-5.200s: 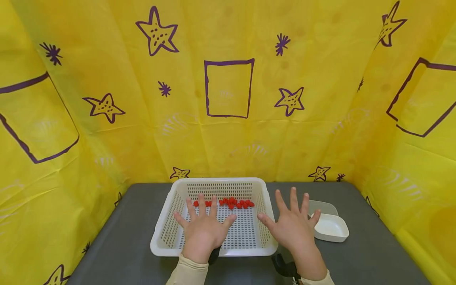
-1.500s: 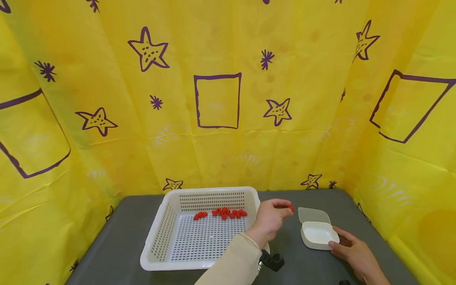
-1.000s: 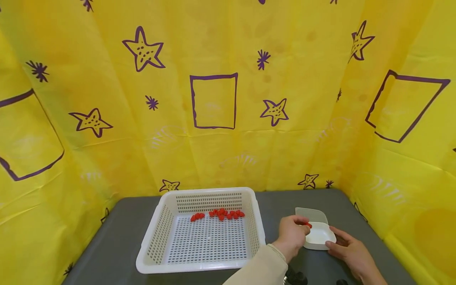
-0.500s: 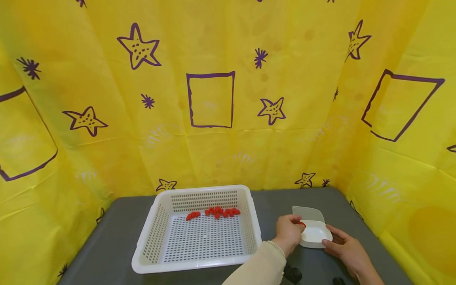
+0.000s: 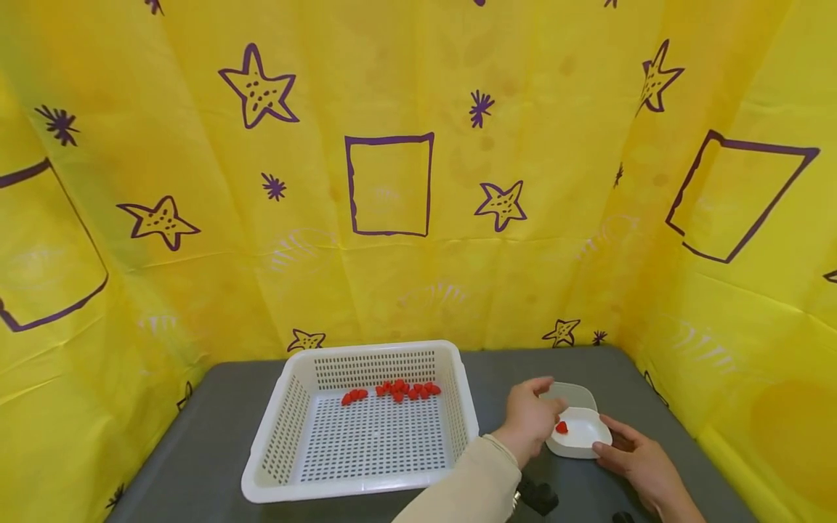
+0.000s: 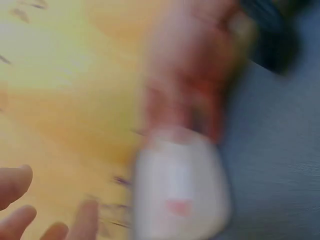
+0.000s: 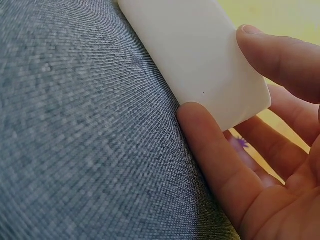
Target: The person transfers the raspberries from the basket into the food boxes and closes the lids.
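A small white lidded box (image 5: 587, 440) stands on the grey table at the right, its translucent lid (image 5: 577, 395) folded back behind it. One small red strawberry-shaped piece (image 5: 561, 428) lies inside near the left wall. My left hand (image 5: 528, 415) hovers over the box's left edge, fingers spread apart and holding nothing. On the other side, my right hand (image 5: 644, 463) grips the box's right end. The right wrist view shows its thumb and fingers (image 7: 215, 145) on the white wall (image 7: 200, 55). In the left wrist view the box (image 6: 150, 200) is blurred.
A large white perforated basket (image 5: 353, 488) sits left of the box. Several red pieces (image 5: 399, 388) lie along its back part. Yellow patterned cloth (image 5: 392, 290) encloses the table (image 5: 189, 450) at the back and sides.
My left hand carried a red piece from beside the basket to the box, then let it go inside. The fingers have spread since. My right hand keeps its grip on the box.
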`<action>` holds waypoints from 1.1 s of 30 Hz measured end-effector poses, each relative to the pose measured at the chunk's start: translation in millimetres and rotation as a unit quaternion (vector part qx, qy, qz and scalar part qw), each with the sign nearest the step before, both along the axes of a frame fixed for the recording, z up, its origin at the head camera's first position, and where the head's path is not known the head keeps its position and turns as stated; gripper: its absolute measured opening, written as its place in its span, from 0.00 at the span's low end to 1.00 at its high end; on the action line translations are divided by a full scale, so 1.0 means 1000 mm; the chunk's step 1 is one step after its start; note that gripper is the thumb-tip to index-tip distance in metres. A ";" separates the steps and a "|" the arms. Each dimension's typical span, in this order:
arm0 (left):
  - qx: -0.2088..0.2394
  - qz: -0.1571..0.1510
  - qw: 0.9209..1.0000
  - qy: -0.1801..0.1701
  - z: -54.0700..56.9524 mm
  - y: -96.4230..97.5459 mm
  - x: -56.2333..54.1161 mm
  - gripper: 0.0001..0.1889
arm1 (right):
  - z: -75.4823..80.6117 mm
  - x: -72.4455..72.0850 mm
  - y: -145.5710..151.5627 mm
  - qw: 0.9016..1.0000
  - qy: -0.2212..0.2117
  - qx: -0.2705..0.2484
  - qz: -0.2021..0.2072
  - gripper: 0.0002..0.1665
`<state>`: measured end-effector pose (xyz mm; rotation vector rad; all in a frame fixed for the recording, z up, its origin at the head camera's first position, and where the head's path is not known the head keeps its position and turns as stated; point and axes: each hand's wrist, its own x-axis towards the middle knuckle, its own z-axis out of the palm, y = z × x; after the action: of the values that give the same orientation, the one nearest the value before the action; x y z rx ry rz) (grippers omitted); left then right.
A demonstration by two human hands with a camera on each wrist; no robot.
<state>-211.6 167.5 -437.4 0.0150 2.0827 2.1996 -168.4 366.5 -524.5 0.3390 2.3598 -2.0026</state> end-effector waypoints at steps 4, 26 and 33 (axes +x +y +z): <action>0.059 -0.076 0.995 0.002 0.056 -0.042 -0.010 0.28 | 0.000 0.001 -0.001 1.000 -0.006 -0.002 -0.001 0.47; -0.203 -0.196 0.959 -0.036 0.031 -0.335 -0.095 0.30 | -0.003 0.002 0.004 1.000 -0.012 -0.014 -0.009 0.48; -0.294 -0.079 0.946 -0.113 -0.001 -0.351 -0.092 0.24 | -0.001 0.000 0.002 1.000 -0.024 -0.018 -0.004 0.48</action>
<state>-303.5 -183.3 -438.3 -0.1099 2.4053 1.3494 -168.0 368.6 -525.2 0.3912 2.2936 -2.0142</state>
